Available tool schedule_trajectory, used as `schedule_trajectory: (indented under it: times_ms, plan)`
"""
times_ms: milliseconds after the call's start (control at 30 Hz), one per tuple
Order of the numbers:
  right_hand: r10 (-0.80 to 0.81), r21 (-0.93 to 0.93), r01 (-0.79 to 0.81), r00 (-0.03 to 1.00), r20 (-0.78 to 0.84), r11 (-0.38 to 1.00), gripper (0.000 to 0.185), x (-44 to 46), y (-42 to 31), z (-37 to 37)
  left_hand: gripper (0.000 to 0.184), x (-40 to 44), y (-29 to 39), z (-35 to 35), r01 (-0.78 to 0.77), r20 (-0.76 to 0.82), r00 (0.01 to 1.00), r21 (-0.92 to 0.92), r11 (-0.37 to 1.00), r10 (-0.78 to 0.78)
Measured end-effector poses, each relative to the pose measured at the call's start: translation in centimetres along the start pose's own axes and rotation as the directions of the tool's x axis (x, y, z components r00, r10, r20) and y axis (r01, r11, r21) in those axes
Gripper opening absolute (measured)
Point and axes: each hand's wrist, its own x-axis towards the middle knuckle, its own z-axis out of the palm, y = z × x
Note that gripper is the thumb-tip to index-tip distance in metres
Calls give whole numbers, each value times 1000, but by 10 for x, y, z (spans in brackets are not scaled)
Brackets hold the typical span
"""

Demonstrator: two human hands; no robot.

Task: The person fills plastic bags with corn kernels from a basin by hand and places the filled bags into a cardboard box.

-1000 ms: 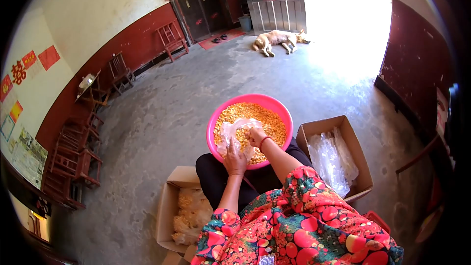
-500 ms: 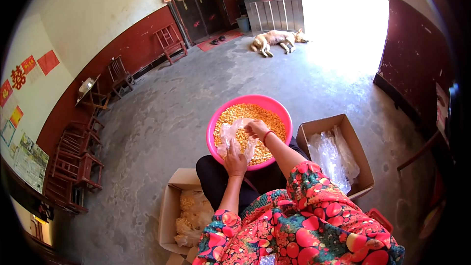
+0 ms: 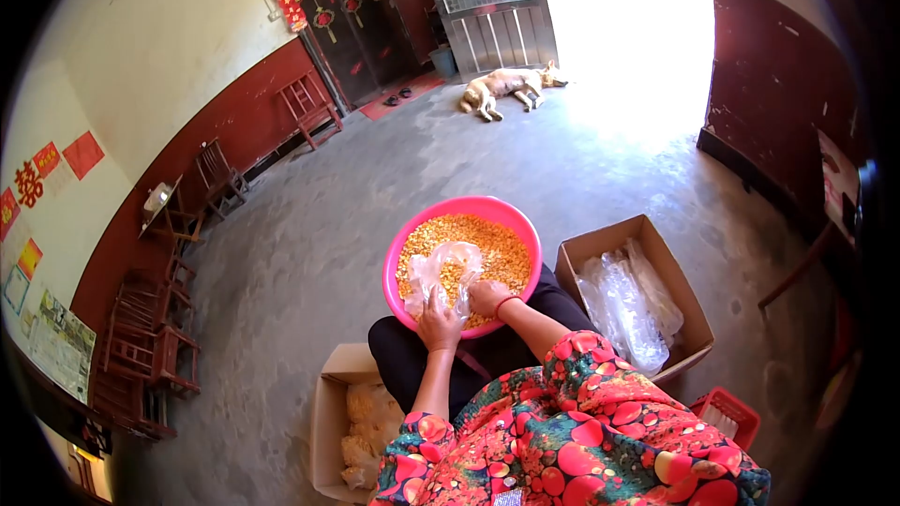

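Observation:
A pink basin (image 3: 390, 272) full of yellow corn kernels (image 3: 504, 248) rests by my lap. Over the kernels is a clear plastic bag (image 3: 427, 272), its mouth spread open. My left hand (image 3: 438, 324) grips the bag's near side, thumb and fingers closed on the film. At the bag's right edge, my right hand (image 3: 487, 300) is closed on the plastic, with its fingertips partly hidden. Kernels show through the bag's mouth; whether any lie inside it I cannot tell.
On the right stands a cardboard box (image 3: 692, 319) of clear plastic bags (image 3: 619, 305), with a red basket (image 3: 741, 412) behind it. Another box (image 3: 326, 422) at left holds corn-filled bags (image 3: 367, 422). A dog (image 3: 506, 89) lies near the doorway. Wooden chairs (image 3: 150, 347) line the left wall.
My right hand has moved down from over the kernels to the bag's right edge. My left hand still holds the bag. The camera view has shifted slightly.

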Motion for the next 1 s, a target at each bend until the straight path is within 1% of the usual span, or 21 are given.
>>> schedule_trajectory:
  times_ms: [67, 233, 300, 433, 500, 633, 700, 1000]
  plan:
    - [-12, -7, 12, 1000, -3, 1000, 29, -3, -1, -1, 50, 0, 0, 0, 7, 13, 1000, 8, 1000, -7]
    - [-55, -20, 55, 998, -26, 998, 30, -9, -5, -5, 48, 0, 1, -1, -2, 6, 1000, -10, 1000, 2]
    - [-92, -59, 92, 996, -9, 994, 30, -8, -4, -4, 48, -1, 0, 0, -5, 0, 1000, -13, 1000, 5]
    - [-93, -30, 91, 995, -35, 995, 30, -11, -5, -6, 47, -1, -2, 1, -19, 7, 1000, -16, 1000, 19]
    - [-91, -53, 91, 996, 0, 994, 30, -10, -5, -6, 47, -1, -2, 1, -23, 2, 1000, -18, 1000, 24]
    - [-76, -64, 77, 997, 15, 995, 30, -8, -2, -1, 47, 0, 0, -1, -21, 12, 1000, -12, 1000, 21]
    - [-95, -75, 99, 994, 63, 992, 31, -6, -1, -1, 46, -1, 0, -1, -21, 10, 1000, -11, 1000, 21]
    - [-88, -28, 90, 994, 66, 996, 34, -7, 1, -5, 44, -1, 0, -1, -10, 16, 1000, -17, 1000, 10]
